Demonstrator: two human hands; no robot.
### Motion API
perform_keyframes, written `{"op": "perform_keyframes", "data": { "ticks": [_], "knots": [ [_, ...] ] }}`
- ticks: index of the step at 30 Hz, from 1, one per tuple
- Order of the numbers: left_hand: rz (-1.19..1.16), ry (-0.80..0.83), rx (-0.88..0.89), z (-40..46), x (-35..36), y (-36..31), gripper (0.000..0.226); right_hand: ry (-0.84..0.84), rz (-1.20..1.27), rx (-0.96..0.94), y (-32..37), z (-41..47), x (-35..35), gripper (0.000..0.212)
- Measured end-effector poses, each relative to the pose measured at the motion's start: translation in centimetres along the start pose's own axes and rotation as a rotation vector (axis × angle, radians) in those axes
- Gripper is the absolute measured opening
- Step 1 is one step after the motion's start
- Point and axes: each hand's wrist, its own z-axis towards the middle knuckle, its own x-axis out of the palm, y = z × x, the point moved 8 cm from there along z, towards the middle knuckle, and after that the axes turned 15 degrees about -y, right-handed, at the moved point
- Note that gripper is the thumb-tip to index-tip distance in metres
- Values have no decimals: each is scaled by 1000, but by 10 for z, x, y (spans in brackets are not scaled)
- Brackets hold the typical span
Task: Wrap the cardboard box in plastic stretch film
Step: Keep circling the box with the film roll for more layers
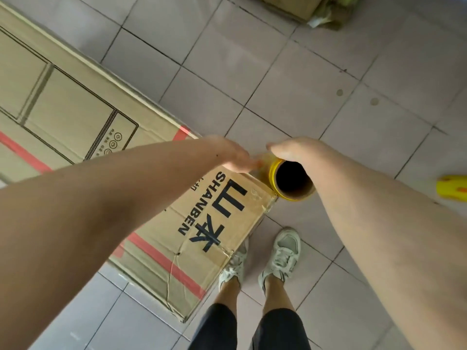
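The right hand point(290, 152) gripped the film roll point(292, 181) at centre frame, fingers curled round its far side, the roll's hollow core facing up toward the camera. The left hand point(236, 157) reached in from the left with fingers stretched flat, its tips at the roll's yellowish edge; motion blur hid whether they pinched any film. The two hands were close together, just above the box's upper right corner.

The box point(177, 236) lay flat on the tiled floor point(278, 84), running from the upper left of the frame down to the lower centre. Its top carried black "SHANBEN" lettering, red tape stripes and a printed outline drawing. The roll sat just beside that corner, whether touching I cannot tell.

The person's two pale sneakers point(280, 256) stood at lower centre, right against the box's near edge. A yellow object point(452, 185) lay at the right edge, and more cardboard point(290, 6) at the top of the frame
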Motion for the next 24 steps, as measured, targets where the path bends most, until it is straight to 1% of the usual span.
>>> {"op": "perform_keyframes", "data": {
  "ticks": [1, 2, 3, 4, 6, 7, 10, 15, 18, 20, 21, 23, 24],
  "knots": [
    [4, 5, -8, -2, 4, -2, 87, 56, -6, 2, -1, -5, 6, 64],
    [11, -4, -14, -4, 6, -2, 82, 99, 3, 13, -6, -7, 12, 70],
    [19, -27, -17, -6, 5, -2, 78, 110, 48, 41, -15, -8, 13, 67],
    [40, -55, -21, -7, 4, -2, 76, 118, 133, 107, -29, -9, 15, 60],
    [85, -104, -24, -9, -1, -2, 72, 159, 369, 305, -62, -19, 24, 52],
    [106, -123, -22, -8, -3, -3, 71, 182, 486, 400, -78, -28, 32, 53],
    [117, -166, -20, -5, -4, -4, 66, 218, 809, 597, -113, -50, 66, 60],
    [95, -180, -46, -5, -2, 0, 69, 362, 1441, 934, -139, -97, 138, 56],
    [103, -155, -28, -8, -2, -2, 73, 492, 1733, 1082, -134, -116, 173, 48],
    [112, -128, -16, -10, 0, -6, 75, 575, 1809, 1122, -122, -126, 187, 48],
    [106, -120, -10, -11, 1, -10, 76, 595, 1802, 1119, -118, -128, 191, 50],
    [42, -111, 24, -13, 5, -26, 78, 563, 1709, 1117, -117, -133, 190, 47],
    [-17, -101, 47, -15, 8, -37, 78, 502, 1583, 1090, -122, -133, 185, 40]
  ]
}}
